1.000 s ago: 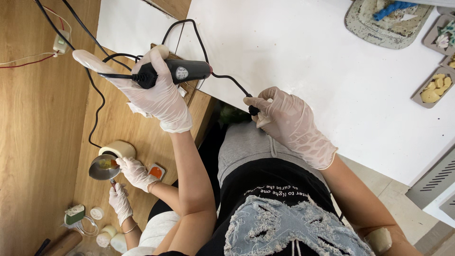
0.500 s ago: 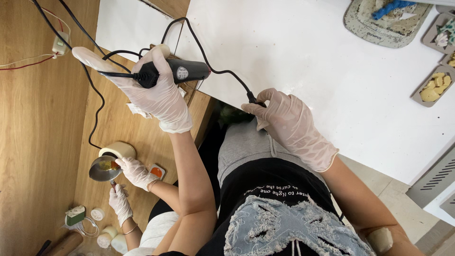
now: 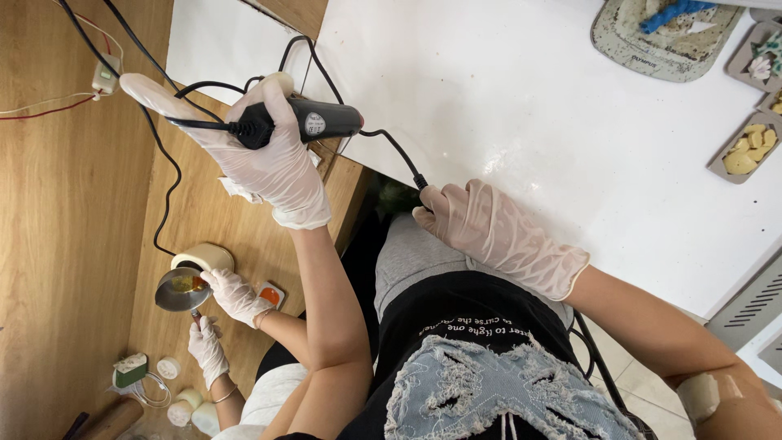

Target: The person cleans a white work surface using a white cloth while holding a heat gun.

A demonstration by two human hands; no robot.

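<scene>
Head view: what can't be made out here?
- Black handheld tool: its front end is hidden under the left hand.
- Black cord: its end disappears beneath the right hand.
- Metal bowl held by another person's gloved hand: amber contents too small to identify.
- Trays: cut off by the right edge.

Cord (image 3: pixel 391 147) now straighter btwn hands.

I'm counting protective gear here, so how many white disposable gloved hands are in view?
4. The person's left hand grips a black corded handheld tool; their right hand pinches its black cord. A co-worker's two gloved hands sit lower left by a small metal bowl.
</scene>
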